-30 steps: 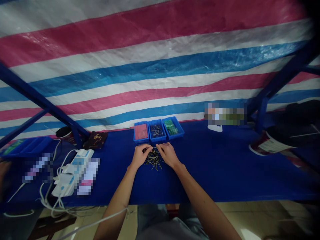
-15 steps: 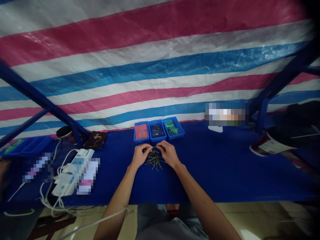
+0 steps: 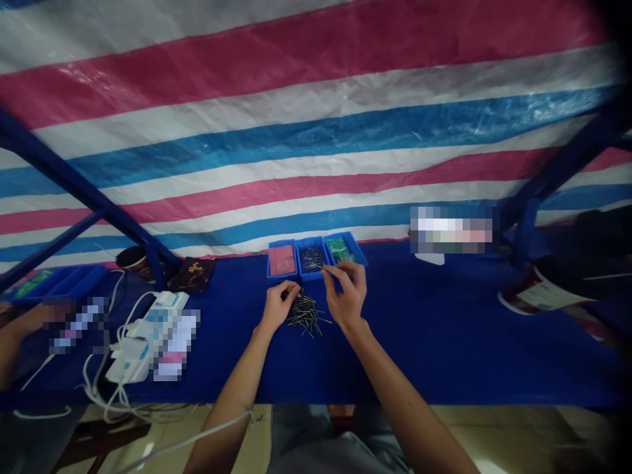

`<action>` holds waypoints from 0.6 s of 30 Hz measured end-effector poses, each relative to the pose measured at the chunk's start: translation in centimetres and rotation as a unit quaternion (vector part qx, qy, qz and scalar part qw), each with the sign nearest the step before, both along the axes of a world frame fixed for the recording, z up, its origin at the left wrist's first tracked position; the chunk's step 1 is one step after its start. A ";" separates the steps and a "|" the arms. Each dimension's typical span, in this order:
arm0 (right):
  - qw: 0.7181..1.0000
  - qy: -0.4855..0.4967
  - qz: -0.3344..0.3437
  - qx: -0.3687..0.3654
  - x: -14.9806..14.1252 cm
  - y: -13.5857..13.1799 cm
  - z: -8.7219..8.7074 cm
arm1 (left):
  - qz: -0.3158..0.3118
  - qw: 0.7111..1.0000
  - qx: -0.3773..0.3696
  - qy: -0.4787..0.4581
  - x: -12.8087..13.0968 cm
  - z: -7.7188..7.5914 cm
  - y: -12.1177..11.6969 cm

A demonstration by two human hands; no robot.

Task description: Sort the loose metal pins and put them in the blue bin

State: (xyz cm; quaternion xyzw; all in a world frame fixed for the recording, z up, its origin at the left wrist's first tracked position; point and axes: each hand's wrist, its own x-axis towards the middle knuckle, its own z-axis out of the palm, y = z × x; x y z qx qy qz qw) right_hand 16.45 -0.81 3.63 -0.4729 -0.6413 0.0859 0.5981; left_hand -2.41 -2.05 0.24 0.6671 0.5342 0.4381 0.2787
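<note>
A loose pile of thin brass-and-grey metal rods lies on the blue table. At its left edge is my left hand, thumb and fingers pinched together; whatever they hold is hidden. My right hand is raised at the front edge of the middle blue tray, which contains more thin metal rods. Its thumb and index finger are pinched, and the thing between them is too small to make out. Beside that tray stand one with a pink block and one with green packets.
To the left lie a white power strip with tangled cables, a dark brown packet and another blue tray. Another person's arm reaches in there. A dark tub stands right; a striped tarp hangs behind.
My right hand has moved up and away from my left hand, from above the pile to the middle tray. My left hand has stayed by the pile. The other person's arm has come further into view.
</note>
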 end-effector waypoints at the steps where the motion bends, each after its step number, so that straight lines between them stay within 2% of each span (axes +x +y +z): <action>1: 1.000 -0.004 -0.024 0.006 -0.2 0.4 0.6 | 0.003 1.000 -0.002 -0.003 0.0 0.0 0.0; 4: 0.997 -0.061 -0.051 -0.007 -0.6 1.8 1.3 | 0.009 1.000 -0.005 -0.020 0.0 0.0 0.0; 7: 0.994 -0.088 -0.053 -0.026 0.0 1.9 0.4 | 0.008 0.999 -0.010 -0.038 0.0 -0.1 0.0; 12: 0.992 -0.094 -0.003 -0.083 1.9 -1.5 -2.1 | -0.011 0.998 -0.015 -0.057 -0.2 -0.3 0.2; 15: 0.982 -0.127 0.055 -0.132 2.8 -3.2 -3.0 | -0.019 0.997 -0.008 -0.075 -0.4 -0.5 0.2; 18: 0.971 -0.155 0.077 -0.167 3.4 -4.1 -3.9 | -0.018 0.996 0.017 -0.081 -0.7 -0.6 0.1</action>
